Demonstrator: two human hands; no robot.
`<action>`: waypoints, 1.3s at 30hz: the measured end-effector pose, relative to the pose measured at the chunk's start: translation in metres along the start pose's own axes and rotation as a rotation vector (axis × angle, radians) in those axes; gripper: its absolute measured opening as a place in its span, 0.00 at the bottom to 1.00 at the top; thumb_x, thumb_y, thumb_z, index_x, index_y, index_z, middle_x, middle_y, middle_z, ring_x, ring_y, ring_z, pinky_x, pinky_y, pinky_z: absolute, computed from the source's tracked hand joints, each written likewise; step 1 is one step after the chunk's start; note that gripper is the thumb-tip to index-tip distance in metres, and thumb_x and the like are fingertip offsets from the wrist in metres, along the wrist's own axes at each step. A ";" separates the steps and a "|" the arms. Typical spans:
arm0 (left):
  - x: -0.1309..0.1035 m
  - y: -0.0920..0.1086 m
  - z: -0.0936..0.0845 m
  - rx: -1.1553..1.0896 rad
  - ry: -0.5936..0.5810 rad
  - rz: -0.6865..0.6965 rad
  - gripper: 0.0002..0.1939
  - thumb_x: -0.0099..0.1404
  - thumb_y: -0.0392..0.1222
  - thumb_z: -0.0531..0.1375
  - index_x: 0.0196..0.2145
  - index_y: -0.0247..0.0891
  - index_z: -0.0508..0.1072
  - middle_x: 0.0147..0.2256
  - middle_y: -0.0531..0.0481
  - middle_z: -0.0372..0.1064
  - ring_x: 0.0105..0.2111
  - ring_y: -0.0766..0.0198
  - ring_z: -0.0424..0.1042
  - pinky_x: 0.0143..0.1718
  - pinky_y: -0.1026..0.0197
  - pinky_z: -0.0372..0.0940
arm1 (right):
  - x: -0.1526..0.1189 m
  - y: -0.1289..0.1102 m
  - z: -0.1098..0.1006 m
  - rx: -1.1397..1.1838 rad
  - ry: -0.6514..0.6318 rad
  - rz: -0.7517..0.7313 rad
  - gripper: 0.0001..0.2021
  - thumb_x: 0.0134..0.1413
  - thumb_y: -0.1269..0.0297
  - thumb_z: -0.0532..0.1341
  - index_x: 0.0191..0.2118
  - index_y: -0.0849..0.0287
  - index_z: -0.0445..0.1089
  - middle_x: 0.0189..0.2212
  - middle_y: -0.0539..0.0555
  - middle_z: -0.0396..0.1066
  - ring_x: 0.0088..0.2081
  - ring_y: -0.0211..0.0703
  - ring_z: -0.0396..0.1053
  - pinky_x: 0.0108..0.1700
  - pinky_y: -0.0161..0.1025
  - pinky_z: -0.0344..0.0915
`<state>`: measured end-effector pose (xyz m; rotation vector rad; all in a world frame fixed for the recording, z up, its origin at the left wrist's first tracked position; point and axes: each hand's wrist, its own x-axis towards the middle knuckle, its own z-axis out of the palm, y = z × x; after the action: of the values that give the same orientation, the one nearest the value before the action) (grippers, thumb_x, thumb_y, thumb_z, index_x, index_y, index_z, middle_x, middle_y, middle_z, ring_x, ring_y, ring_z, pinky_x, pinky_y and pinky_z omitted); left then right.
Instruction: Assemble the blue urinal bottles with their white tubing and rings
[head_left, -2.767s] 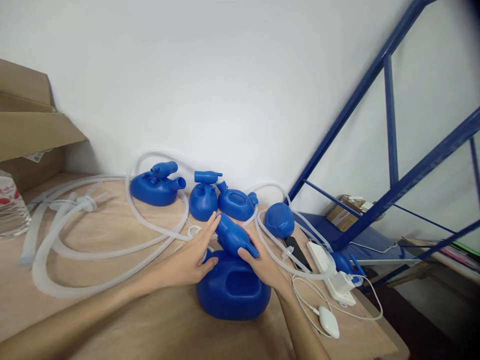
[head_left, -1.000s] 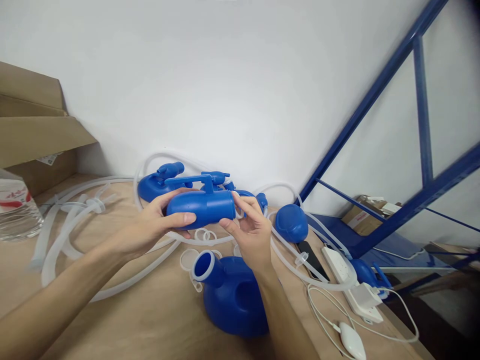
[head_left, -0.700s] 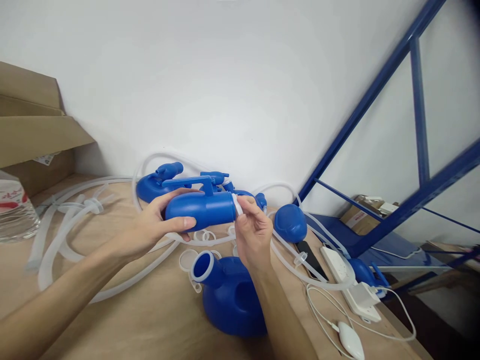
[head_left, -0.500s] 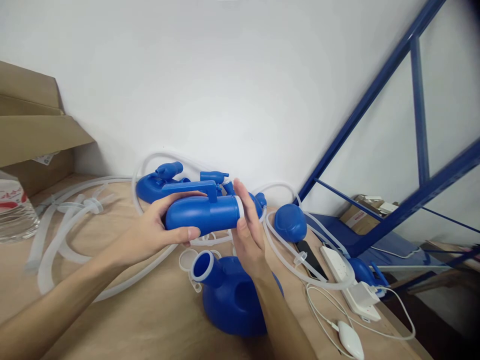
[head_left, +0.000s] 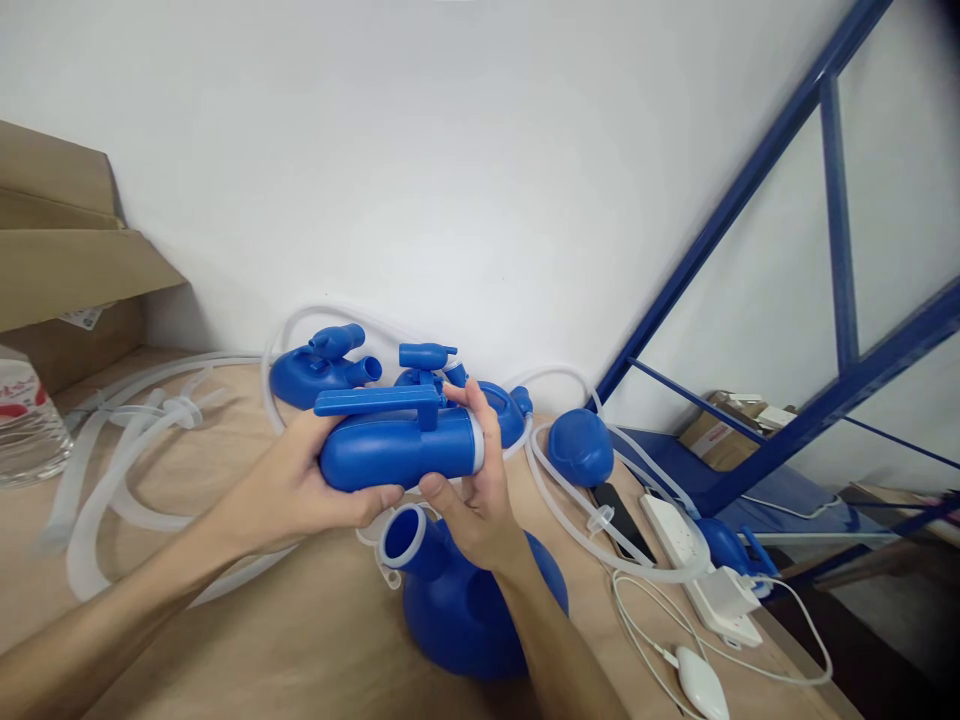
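Observation:
A blue plastic container with a bar handle (head_left: pixel 397 450) lies sideways in the air between my hands, its rounded end to the left and a white ring (head_left: pixel 477 442) round its right end. My left hand (head_left: pixel 300 485) wraps the rounded end, thumb along the near side. My right hand (head_left: pixel 480 500) grips the ringed end, with fingers behind and over the ring and the thumb below. Just under it stands a larger blue bottle (head_left: pixel 480 620) with an open, white-rimmed neck, partly covered by my right hand and forearm. Pale plastic caps (head_left: pixel 386 575) lie beside that neck, partly hidden.
Blue bottles with spouts (head_left: pixel 307 375) and clear tubing (head_left: pixel 105 500) spread along the wall. Rightward are a blue rounded piece (head_left: pixel 581 447), a phone (head_left: pixel 626 525), a power strip (head_left: pixel 682 540) and a white mouse-shaped device (head_left: pixel 701 680). A cardboard box (head_left: pixel 67 265) and water bottle (head_left: pixel 30 420) stand left.
The blue container has come down and slightly left, closer to me. My right hand has shifted from a flat palm against the ring to fingers curled around that end.

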<state>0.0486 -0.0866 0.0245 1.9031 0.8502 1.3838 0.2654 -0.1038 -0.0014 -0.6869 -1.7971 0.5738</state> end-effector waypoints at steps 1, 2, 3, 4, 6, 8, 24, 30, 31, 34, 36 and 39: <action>0.000 -0.001 0.000 0.043 0.013 0.024 0.32 0.49 0.54 0.76 0.52 0.50 0.81 0.49 0.44 0.79 0.56 0.32 0.74 0.58 0.35 0.71 | -0.001 0.000 0.000 0.009 -0.018 0.023 0.40 0.70 0.50 0.63 0.78 0.41 0.41 0.75 0.55 0.53 0.75 0.57 0.52 0.74 0.58 0.57; -0.001 -0.002 0.000 0.074 0.037 0.044 0.31 0.49 0.54 0.76 0.52 0.51 0.81 0.49 0.44 0.79 0.55 0.31 0.74 0.58 0.33 0.70 | -0.002 -0.001 0.000 0.012 -0.039 0.041 0.39 0.71 0.50 0.62 0.78 0.41 0.42 0.75 0.55 0.53 0.75 0.56 0.53 0.73 0.57 0.58; -0.001 -0.003 0.001 0.089 0.058 0.058 0.30 0.50 0.55 0.76 0.51 0.51 0.81 0.48 0.44 0.79 0.54 0.31 0.74 0.59 0.32 0.69 | -0.003 -0.001 0.000 0.009 -0.057 0.055 0.38 0.72 0.50 0.61 0.78 0.42 0.43 0.74 0.56 0.53 0.74 0.56 0.53 0.73 0.57 0.59; -0.001 -0.004 0.001 0.094 0.063 0.068 0.29 0.51 0.55 0.75 0.51 0.51 0.81 0.47 0.44 0.79 0.53 0.32 0.75 0.58 0.32 0.70 | -0.003 -0.002 0.000 0.003 -0.070 0.067 0.37 0.72 0.50 0.61 0.78 0.42 0.44 0.74 0.56 0.54 0.75 0.56 0.53 0.73 0.57 0.58; 0.000 -0.007 0.000 0.098 0.012 0.089 0.28 0.54 0.54 0.73 0.52 0.52 0.81 0.46 0.45 0.80 0.51 0.34 0.77 0.56 0.35 0.72 | -0.002 -0.003 -0.002 0.003 -0.080 0.096 0.38 0.72 0.49 0.61 0.78 0.43 0.43 0.75 0.56 0.53 0.75 0.55 0.51 0.74 0.56 0.56; 0.002 -0.009 -0.002 0.120 -0.058 0.125 0.27 0.55 0.51 0.74 0.53 0.52 0.81 0.47 0.46 0.80 0.51 0.37 0.78 0.54 0.40 0.74 | 0.000 -0.003 -0.004 0.035 -0.102 0.146 0.40 0.72 0.48 0.60 0.79 0.43 0.40 0.76 0.55 0.51 0.76 0.53 0.50 0.75 0.55 0.54; 0.004 -0.012 0.004 -0.498 -0.411 -0.355 0.43 0.56 0.63 0.74 0.66 0.51 0.72 0.60 0.41 0.75 0.52 0.41 0.80 0.44 0.50 0.80 | 0.011 -0.003 -0.060 0.010 -0.104 0.074 0.30 0.62 0.55 0.72 0.68 0.41 0.68 0.69 0.54 0.67 0.72 0.55 0.60 0.72 0.54 0.60; 0.003 -0.007 0.013 -0.552 -0.441 -0.681 0.42 0.59 0.67 0.70 0.64 0.41 0.71 0.34 0.45 0.80 0.32 0.52 0.82 0.32 0.55 0.78 | 0.002 -0.003 -0.082 -0.124 -0.289 0.249 0.45 0.69 0.50 0.64 0.79 0.39 0.33 0.80 0.48 0.31 0.80 0.52 0.35 0.77 0.58 0.46; 0.003 -0.006 0.013 -0.467 -0.405 -0.616 0.44 0.60 0.64 0.71 0.67 0.43 0.67 0.39 0.45 0.80 0.35 0.52 0.82 0.34 0.55 0.78 | -0.005 -0.005 -0.089 -0.207 -0.327 0.324 0.48 0.69 0.50 0.64 0.79 0.40 0.29 0.80 0.48 0.28 0.80 0.52 0.33 0.78 0.59 0.43; 0.003 -0.004 0.021 -0.115 -0.319 -0.376 0.44 0.61 0.62 0.71 0.69 0.47 0.64 0.55 0.41 0.76 0.48 0.46 0.80 0.43 0.49 0.79 | -0.042 -0.006 -0.108 -0.413 -0.474 0.543 0.52 0.63 0.48 0.69 0.79 0.45 0.35 0.80 0.53 0.36 0.80 0.57 0.36 0.78 0.61 0.40; 0.000 -0.001 0.040 0.174 -0.245 -0.230 0.42 0.62 0.63 0.69 0.68 0.45 0.66 0.57 0.40 0.75 0.51 0.43 0.79 0.47 0.46 0.77 | -0.074 -0.002 -0.112 -0.491 -0.511 0.660 0.51 0.59 0.47 0.72 0.79 0.48 0.45 0.78 0.57 0.46 0.78 0.61 0.46 0.77 0.62 0.47; -0.012 0.005 0.089 0.655 -0.174 -0.063 0.39 0.69 0.58 0.65 0.71 0.39 0.63 0.53 0.36 0.78 0.46 0.42 0.80 0.45 0.46 0.76 | -0.117 0.008 -0.101 -0.568 -0.342 0.719 0.35 0.67 0.48 0.63 0.74 0.54 0.58 0.72 0.62 0.62 0.72 0.61 0.60 0.74 0.62 0.55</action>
<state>0.1315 -0.1097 -0.0002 2.4026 1.3778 0.9413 0.3927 -0.1739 -0.0544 -1.7509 -2.0276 0.6745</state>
